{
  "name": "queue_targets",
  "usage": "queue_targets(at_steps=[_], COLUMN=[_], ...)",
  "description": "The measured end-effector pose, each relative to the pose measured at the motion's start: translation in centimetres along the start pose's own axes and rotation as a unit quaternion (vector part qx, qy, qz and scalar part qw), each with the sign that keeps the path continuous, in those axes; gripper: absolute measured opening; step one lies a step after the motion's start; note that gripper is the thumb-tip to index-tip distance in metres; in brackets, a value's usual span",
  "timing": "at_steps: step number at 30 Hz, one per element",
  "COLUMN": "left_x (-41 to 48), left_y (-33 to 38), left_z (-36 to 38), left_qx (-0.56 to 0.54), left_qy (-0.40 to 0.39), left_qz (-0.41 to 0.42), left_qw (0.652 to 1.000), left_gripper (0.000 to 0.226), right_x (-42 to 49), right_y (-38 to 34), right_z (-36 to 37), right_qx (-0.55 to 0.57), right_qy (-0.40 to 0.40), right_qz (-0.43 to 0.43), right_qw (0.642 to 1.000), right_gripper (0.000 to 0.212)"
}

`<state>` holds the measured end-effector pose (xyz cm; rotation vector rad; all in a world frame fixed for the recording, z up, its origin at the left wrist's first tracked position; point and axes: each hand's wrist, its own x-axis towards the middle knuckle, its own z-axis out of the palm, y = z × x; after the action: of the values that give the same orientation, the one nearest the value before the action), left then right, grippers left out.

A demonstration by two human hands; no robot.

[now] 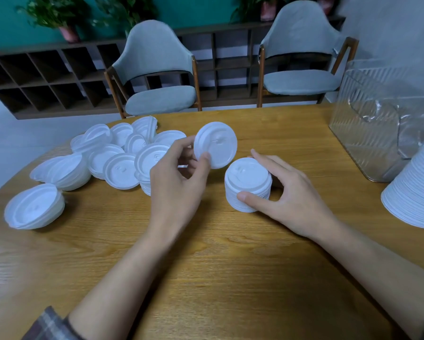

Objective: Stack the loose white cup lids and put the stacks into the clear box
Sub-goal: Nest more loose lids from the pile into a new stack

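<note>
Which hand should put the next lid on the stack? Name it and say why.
Left. The left hand pinches a lid, raised just beside the stack, while the right hand grips that stack and looks busy steadying it.

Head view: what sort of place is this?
Probably a café or office lounge: a rounded light wooden table, two grey cushioned wooden-framed chairs, and a dark cubby shelf topped with potted plants.
</note>
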<state>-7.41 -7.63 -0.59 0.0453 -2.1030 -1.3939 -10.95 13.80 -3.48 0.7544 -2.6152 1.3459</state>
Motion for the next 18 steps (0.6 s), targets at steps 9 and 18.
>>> queue_targets(at_steps=[9, 18], left_x=[0.1, -0.9], left_y=[0.2, 0.2], left_z=[0.1, 0.6], left_qx=[-0.107, 0.038], left_qy=[-0.108, -0.174], left_qz=[-0.130, -0.065], left_qw=[0.980, 0.982], left_gripper=[0.037, 0.020], right_x=[0.0, 0.0], right_y=[0.0, 0.2], right_z=[0.1, 0.0], right_qx=[0.011, 0.013], right_qy=[-0.009, -0.016], right_qz=[-0.002, -0.016], right_qw=[1.000, 1.000], right_gripper=[0.095, 0.089])
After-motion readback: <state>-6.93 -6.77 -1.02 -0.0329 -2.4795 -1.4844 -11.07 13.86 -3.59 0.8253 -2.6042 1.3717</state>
